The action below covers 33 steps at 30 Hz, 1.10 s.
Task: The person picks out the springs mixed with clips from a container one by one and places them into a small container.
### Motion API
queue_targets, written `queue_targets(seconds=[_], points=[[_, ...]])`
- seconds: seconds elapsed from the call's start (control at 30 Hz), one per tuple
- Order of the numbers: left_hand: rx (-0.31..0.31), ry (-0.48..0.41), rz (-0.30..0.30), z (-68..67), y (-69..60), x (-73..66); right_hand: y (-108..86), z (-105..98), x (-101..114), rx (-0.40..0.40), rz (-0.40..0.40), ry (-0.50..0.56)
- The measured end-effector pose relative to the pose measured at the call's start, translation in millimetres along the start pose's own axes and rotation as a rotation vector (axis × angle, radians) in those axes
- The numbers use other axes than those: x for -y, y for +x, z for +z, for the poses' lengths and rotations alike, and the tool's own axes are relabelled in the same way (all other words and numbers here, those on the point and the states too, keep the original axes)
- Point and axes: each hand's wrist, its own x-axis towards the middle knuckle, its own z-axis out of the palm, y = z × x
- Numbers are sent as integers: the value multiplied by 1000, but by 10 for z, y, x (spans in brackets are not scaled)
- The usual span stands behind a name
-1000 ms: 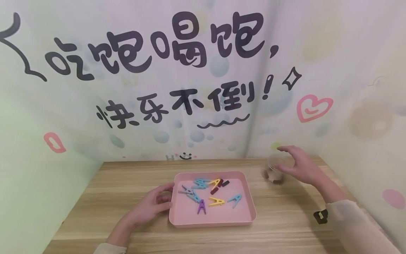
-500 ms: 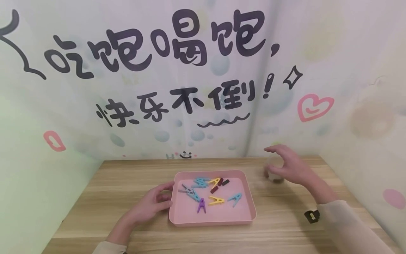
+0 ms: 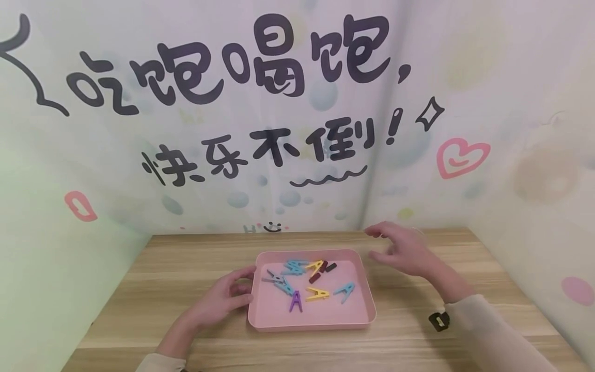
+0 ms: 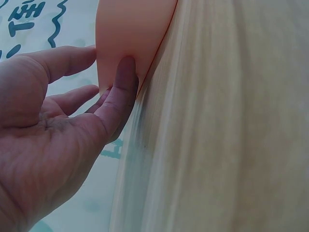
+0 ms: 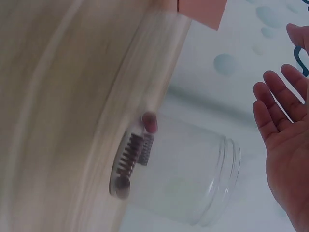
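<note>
My left hand [image 3: 222,301] rests against the left outer wall of a pink tray [image 3: 312,317], its fingertips touching the side in the left wrist view. Inside the tray lie several plastic clothespins: blue ones, a purple clothespin [image 3: 295,301] and a yellow clothespin [image 3: 317,294]. Small dark red and black pieces [image 3: 315,278] lie among them. My right hand [image 3: 409,251] hovers right of the tray, fingers spread and holding nothing. Behind it, mostly hidden in the head view, stands a clear jar [image 5: 183,169] with dark toothed pieces [image 5: 129,157] and a red piece [image 5: 150,123] at its bottom.
The wooden table [image 3: 186,258] meets a printed white curtain [image 3: 223,206] along its back edge, with pale walls on both sides. A small black object [image 3: 439,321] shows beside the right sleeve.
My right hand has moved left from beside the jar towards the tray, passing over the jar and now covering it. The left hand and the tray have stayed in place.
</note>
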Motion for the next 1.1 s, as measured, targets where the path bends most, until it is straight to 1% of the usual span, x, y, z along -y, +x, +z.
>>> queue_targets(seconds=[0.1, 0.17, 0.23, 0.5, 0.87, 1.0, 1.1], points=[[1, 3, -2, 4, 5, -8, 19, 62, 44, 17, -9, 35], [0, 7, -1, 5, 5, -11, 37, 106, 78, 39, -6, 81], [2, 7, -1, 5, 5, -11, 57, 151, 108, 58, -2, 96], [1, 13, -3, 5, 4, -14, 148, 255, 236, 94, -32, 110], [1, 7, 2, 14, 6, -11, 236, 337, 336, 237, -9, 179], [-6, 12, -2, 12, 6, -7, 259, 393, 341, 257, -26, 207], [-7, 14, -3, 11, 8, -4, 269, 442, 348, 272, -14, 218]])
